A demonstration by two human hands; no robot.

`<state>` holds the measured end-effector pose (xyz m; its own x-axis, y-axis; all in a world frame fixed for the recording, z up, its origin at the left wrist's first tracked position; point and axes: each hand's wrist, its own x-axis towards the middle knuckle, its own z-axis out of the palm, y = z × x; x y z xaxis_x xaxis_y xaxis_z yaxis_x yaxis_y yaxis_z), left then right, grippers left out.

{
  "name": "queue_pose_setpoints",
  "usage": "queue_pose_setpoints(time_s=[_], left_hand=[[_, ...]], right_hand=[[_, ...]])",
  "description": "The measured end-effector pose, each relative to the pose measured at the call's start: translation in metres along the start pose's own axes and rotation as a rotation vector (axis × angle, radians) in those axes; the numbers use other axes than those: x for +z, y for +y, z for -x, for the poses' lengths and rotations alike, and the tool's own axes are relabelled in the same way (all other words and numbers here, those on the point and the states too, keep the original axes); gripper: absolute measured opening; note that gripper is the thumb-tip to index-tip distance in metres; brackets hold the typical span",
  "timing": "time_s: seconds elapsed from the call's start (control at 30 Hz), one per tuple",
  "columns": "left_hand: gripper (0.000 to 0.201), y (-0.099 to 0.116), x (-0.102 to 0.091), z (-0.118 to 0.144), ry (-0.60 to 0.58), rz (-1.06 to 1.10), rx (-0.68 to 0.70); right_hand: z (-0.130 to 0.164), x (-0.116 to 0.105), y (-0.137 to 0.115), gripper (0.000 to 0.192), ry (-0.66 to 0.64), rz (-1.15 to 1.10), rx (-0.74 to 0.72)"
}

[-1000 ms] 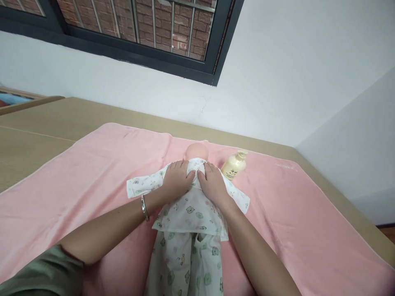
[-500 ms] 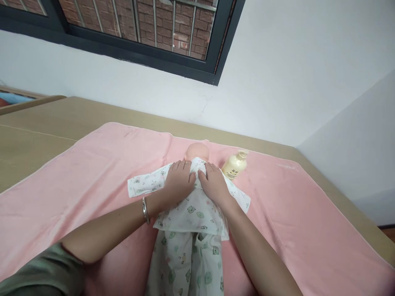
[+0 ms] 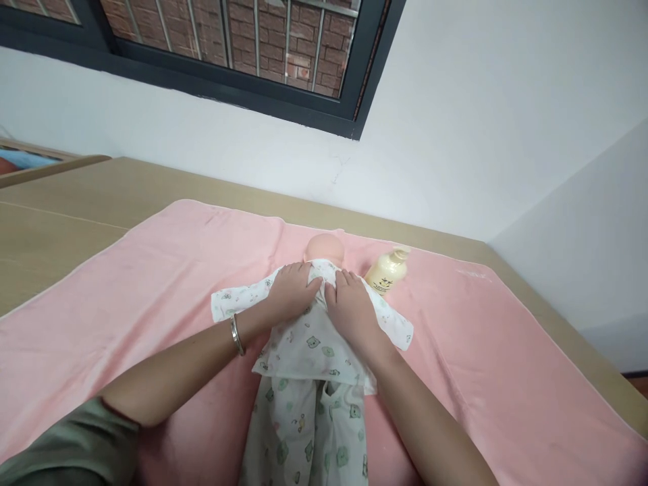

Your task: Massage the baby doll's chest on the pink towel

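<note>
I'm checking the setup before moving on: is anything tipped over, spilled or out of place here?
The cream pump bottle lies on its side on the pink towel, beside the doll; no spill shows. Both hands, left hand and right hand, rest flat on the doll's back.

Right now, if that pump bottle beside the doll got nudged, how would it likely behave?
The cream pump bottle already lies tilted on the soft pink towel, so it would probably roll or slide rather than tip. It looks like rigid plastic, unlikely to break.

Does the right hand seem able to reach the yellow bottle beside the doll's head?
Probably yes: the right hand rests flat on the doll, and the yellow bottle lies close beyond it on the pink towel, nothing between.
</note>
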<state>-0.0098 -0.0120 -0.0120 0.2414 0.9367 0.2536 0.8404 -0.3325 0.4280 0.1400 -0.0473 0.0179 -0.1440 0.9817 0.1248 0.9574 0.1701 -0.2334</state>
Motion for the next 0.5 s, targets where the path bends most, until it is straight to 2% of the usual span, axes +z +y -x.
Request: queue_pose_setpoints(time_s=[0.13, 0.27, 0.37, 0.5], left_hand=[[0.031, -0.002, -0.003, -0.002, -0.034, -0.019, 0.009], [0.041, 0.01, 0.008, 0.02, 0.099, -0.184, 0.064], [0.049, 0.019, 0.017, 0.035, 0.193, -0.236, 0.105], [0.047, 0.017, 0.016, 0.032, 0.169, -0.191, 0.113]], right_hand=[[0.003, -0.002, -0.002, 0.05, -0.007, -0.031, -0.015], [-0.014, -0.004, 0.021, 0.039, -0.041, -0.165, -0.036], [-0.025, -0.003, 0.034, 0.038, -0.071, -0.216, -0.056], [-0.019, 0.0, 0.026, 0.044, -0.023, -0.113, -0.03]])
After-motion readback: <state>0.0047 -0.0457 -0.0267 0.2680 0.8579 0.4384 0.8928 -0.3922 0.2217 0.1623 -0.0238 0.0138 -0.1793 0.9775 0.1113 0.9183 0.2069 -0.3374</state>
